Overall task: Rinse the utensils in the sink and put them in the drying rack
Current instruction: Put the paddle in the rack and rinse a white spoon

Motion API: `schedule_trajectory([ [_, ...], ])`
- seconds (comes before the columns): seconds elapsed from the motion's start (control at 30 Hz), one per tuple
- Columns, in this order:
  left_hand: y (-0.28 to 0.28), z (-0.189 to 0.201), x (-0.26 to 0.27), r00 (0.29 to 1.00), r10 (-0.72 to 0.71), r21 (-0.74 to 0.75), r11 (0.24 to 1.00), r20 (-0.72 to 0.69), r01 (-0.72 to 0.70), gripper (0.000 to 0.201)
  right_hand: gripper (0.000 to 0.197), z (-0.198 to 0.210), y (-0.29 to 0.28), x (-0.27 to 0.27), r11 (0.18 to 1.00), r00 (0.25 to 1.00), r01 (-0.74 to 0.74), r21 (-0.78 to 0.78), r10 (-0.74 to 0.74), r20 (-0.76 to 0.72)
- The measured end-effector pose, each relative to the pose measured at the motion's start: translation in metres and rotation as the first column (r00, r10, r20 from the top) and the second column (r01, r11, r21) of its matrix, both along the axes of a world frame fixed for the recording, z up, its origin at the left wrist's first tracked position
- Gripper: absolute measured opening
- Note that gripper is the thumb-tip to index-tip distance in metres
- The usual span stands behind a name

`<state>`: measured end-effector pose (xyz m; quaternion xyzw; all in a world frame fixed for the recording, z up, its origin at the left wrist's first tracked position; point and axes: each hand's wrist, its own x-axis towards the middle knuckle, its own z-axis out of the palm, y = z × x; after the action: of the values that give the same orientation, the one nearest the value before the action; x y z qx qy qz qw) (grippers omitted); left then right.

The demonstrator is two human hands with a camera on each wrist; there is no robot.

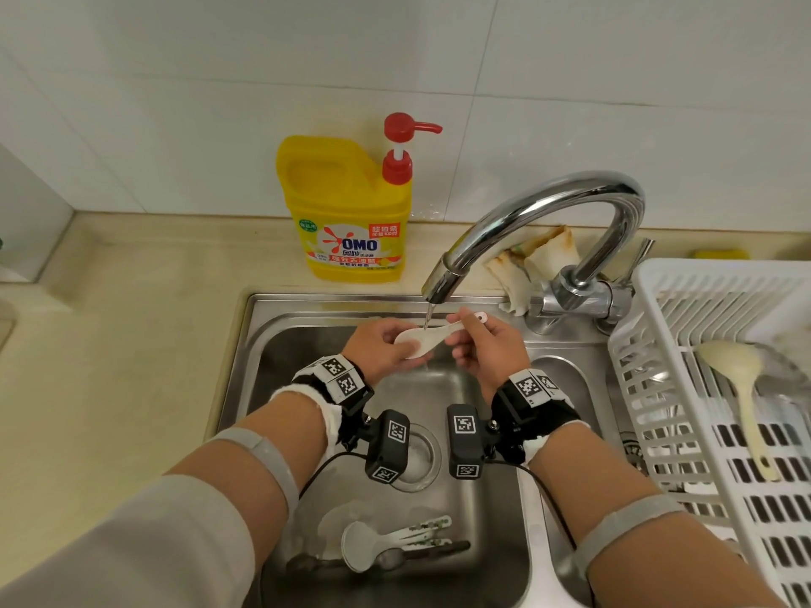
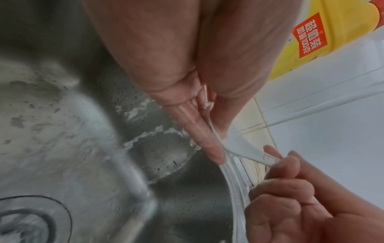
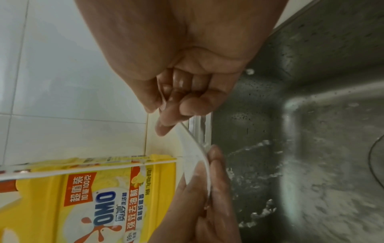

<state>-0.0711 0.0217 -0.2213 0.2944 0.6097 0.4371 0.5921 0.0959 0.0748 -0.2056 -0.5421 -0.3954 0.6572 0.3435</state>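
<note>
The right hand [image 1: 487, 348] pinched the handle of a white spoon [image 1: 428, 337], while the left hand [image 1: 379, 346] cupped its bowl with curled fingers [image 2: 199, 131], steadying it under the faucet [image 1: 443, 283] stream. More utensils [image 1: 395, 544] waited at six o'clock in the sink [image 1: 263, 344]; the drying rack [image 1: 658, 344] stood at three o'clock, likely within easy reach.
</note>
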Motion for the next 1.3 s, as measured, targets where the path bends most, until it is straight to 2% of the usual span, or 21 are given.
schedule_trajectory([
  [0.1,-0.002,0.002,-0.003,0.998,0.062,-0.025,0.998,-0.003,-0.062,0.018,0.018,-0.002,0.0,0.0,0.999,0.999,-0.03,0.011,0.029,0.04],
  [0.3,-0.005,-0.002,-0.011,0.982,0.031,-0.073,0.996,-0.184,-0.045,0.023,0.005,-0.011,-0.001,-0.002,0.988,0.977,-0.136,0.066,0.123,0.175],
  [0.43,-0.008,-0.002,-0.017,0.983,0.074,-0.054,0.995,-0.168,-0.084,0.012,0.007,-0.014,-0.002,-0.01,0.987,0.974,-0.157,0.04,0.148,0.172],
  [0.6,-0.018,0.0,-0.029,0.988,0.047,-0.018,0.999,-0.149,-0.05,0.024,0.042,-0.008,-0.004,-0.021,0.984,0.988,-0.143,-0.105,0.148,0.035],
  [0.67,-0.022,-0.002,-0.032,0.987,0.052,-0.027,0.998,-0.155,-0.057,0.023,0.047,-0.004,-0.005,-0.025,0.978,0.989,-0.144,-0.149,0.145,-0.008],
  [0.73,-0.024,-0.004,-0.034,0.99,0.091,-0.038,0.995,-0.111,-0.096,0.023,0.04,-0.003,-0.007,-0.027,0.977,0.989,-0.144,-0.154,0.138,-0.052],
  [0.87,-0.02,-0.004,-0.034,0.977,0.171,-0.151,0.977,0.125,-0.151,0.027,0.015,-0.009,-0.01,-0.028,0.983,0.99,-0.136,-0.123,0.131,-0.048],
  [0.93,-0.018,-0.003,-0.033,0.966,0.208,-0.181,0.967,0.156,-0.179,0.032,0.014,-0.009,-0.01,-0.029,0.982,0.989,-0.145,-0.117,0.143,-0.028],
  [1.07,-0.016,-0.005,-0.029,0.948,0.256,-0.172,0.959,0.191,-0.225,0.024,0.012,-0.006,-0.008,-0.03,0.985,0.99,-0.139,-0.104,0.14,0.0],
  [1.2,-0.013,-0.002,-0.024,0.944,0.219,-0.161,0.97,0.246,-0.183,0.025,0.018,-0.004,-0.004,-0.025,0.991,0.995,-0.099,-0.086,0.099,-0.005],
  [1.3,-0.009,0.001,-0.019,0.953,0.166,-0.123,0.983,0.252,-0.139,0.03,0.013,-0.005,-0.002,-0.02,0.996,0.999,-0.051,-0.067,0.05,-0.014],
])
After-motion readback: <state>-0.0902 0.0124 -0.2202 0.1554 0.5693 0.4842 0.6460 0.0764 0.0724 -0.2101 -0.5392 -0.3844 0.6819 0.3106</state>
